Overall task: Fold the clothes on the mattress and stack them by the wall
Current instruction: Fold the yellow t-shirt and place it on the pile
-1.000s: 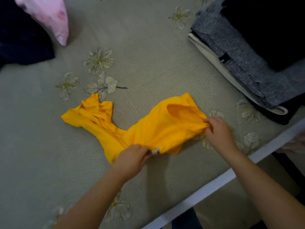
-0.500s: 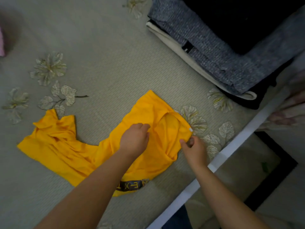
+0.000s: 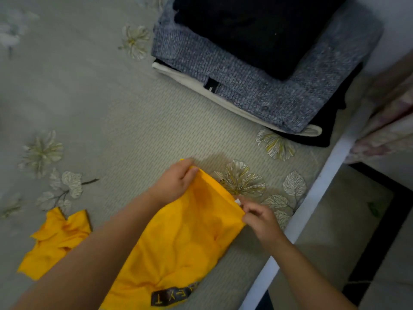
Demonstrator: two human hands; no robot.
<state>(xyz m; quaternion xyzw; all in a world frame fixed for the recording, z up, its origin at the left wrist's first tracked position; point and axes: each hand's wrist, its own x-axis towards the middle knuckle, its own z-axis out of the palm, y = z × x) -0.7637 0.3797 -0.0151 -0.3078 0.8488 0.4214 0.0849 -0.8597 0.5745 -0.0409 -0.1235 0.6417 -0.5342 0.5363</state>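
Both hands now pinch the far edge of the yellow shirt [image 3: 178,240]: the left hand [image 3: 176,182] has moved up from the middle to one corner, the right hand [image 3: 259,217] holds the other, so the grip looks set for squaring. It lies rumpled on the mattress [image 3: 100,113], a dark lettered band near its hem, well apart from the folded stack [image 3: 257,86] at the wall.

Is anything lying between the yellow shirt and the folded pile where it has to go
Nothing visible does. Between the yellow shirt and the folded pile lies only bare patterned mattress. Both hands, left hand and right hand, already grip the shirt's far edge.
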